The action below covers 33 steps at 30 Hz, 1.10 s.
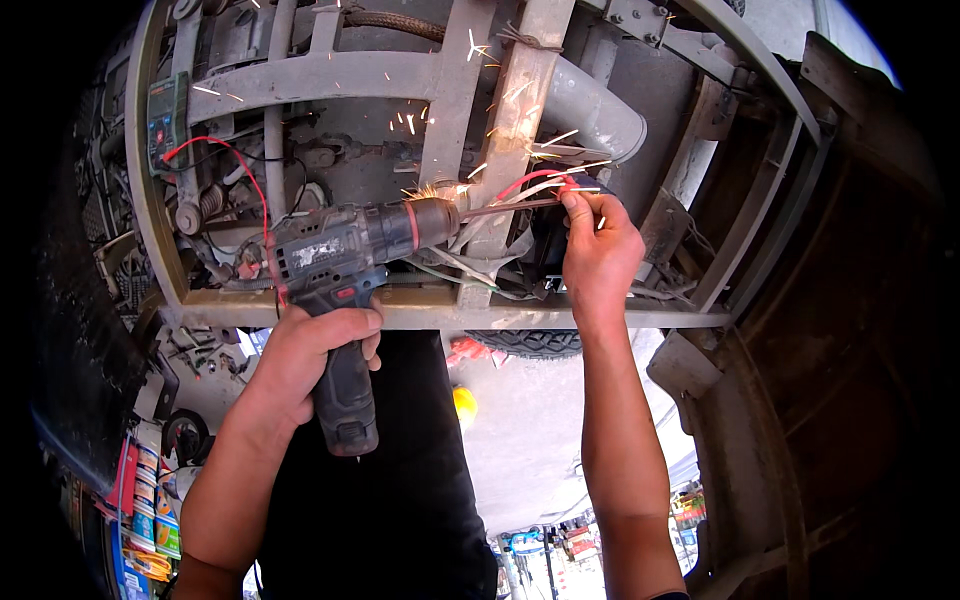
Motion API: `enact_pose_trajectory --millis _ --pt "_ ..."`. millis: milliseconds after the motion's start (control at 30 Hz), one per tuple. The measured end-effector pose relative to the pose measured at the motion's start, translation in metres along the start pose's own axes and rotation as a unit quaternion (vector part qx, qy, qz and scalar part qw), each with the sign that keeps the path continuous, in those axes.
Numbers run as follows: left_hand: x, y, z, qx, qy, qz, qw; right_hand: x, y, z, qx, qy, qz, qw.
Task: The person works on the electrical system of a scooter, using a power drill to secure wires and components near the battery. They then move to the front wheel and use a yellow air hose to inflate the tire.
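My left hand (310,350) is wrapped round the grip of a dark cordless drill (335,245), its chuck pointing right. From the chuck a thin brownish strand (505,208), either a long bit or twisted wire, runs to my right hand (605,250). Thumb and fingers of that hand are pinched on the ends of several wires; a red wire (520,184) and pale ones show beside them. Bright sparks (408,123) fly above the chuck and around the beam. What exactly lies between the right fingertips is partly hidden.
A grey metal frame (330,82) with crossbars surrounds the work, and its front rail (420,312) runs below the drill. At left hangs a multimeter (160,115) with a red lead (235,152). A grey pipe (600,115) lies behind my right hand; a tire (530,343) shows below the rail.
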State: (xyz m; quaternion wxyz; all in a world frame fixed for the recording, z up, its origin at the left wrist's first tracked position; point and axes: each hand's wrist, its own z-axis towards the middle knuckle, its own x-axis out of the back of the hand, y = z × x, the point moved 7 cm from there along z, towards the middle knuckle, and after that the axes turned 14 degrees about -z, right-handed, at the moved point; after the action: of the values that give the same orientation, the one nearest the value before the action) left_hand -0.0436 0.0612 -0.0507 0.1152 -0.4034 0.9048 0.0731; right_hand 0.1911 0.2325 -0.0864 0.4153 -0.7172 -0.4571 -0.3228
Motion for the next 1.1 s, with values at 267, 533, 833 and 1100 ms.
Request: enact_pose_trajectory --millis 267,533,833,1100 --pt "0.036 0.015 -0.106 -0.171 0.137 -0.002 0.976 0.13 0.092 -0.014 -0.113 0.158 0.139 0.971" --pt "0.04 0.16 -0.095 -0.266 0.103 0.323 0.902 0.003 0.004 -0.05 -0.09 -0.102 0.228 0.964" --pt "-0.033 0.102 -0.17 -0.203 -0.094 0.704 0.674 -0.093 -0.164 -0.132 0.267 -0.318 0.114 0.903" --pt "0.164 0.063 -0.23 -0.252 0.145 0.275 0.916 -0.003 -0.054 -0.06 0.122 -0.026 -0.032 0.992"
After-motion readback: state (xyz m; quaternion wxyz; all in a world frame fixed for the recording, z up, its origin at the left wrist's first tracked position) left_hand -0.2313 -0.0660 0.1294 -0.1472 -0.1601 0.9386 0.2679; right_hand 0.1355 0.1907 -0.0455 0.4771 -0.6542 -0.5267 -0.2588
